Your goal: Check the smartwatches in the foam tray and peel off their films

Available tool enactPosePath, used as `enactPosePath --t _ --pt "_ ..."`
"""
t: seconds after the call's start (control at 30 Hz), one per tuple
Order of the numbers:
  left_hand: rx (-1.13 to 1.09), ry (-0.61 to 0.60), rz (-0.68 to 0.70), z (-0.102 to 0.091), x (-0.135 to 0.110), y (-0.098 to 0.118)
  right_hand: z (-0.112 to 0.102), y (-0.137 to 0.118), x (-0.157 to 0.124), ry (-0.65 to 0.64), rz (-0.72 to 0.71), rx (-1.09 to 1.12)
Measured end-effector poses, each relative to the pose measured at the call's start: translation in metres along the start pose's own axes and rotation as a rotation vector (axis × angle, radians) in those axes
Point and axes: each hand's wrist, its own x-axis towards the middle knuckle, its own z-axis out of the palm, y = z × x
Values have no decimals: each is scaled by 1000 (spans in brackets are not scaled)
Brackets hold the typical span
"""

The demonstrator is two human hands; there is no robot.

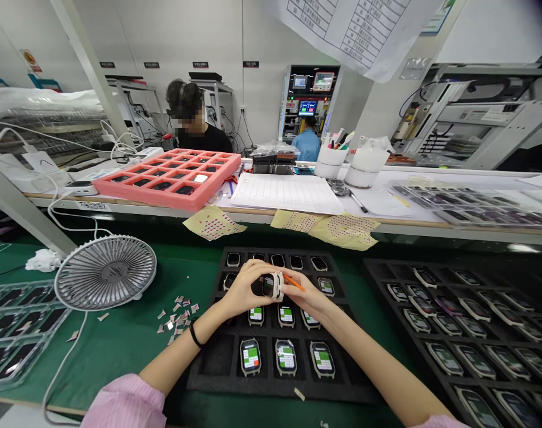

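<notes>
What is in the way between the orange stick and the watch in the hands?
Nothing visible is: the orange stick, held in the right hand, reaches the edge of the watch, which the left hand holds.

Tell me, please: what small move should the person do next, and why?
Probably slide the orange stick a little along the white edge of the smartwatch, because the right hand holds its tip there while the left hand steadies the watch.
</notes>
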Motion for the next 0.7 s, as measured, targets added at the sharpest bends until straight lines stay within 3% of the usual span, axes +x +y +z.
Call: enactPosePath --t 0.7 --pt "5 5 52 3 -2 0 9 5 0 33 -34 -2"
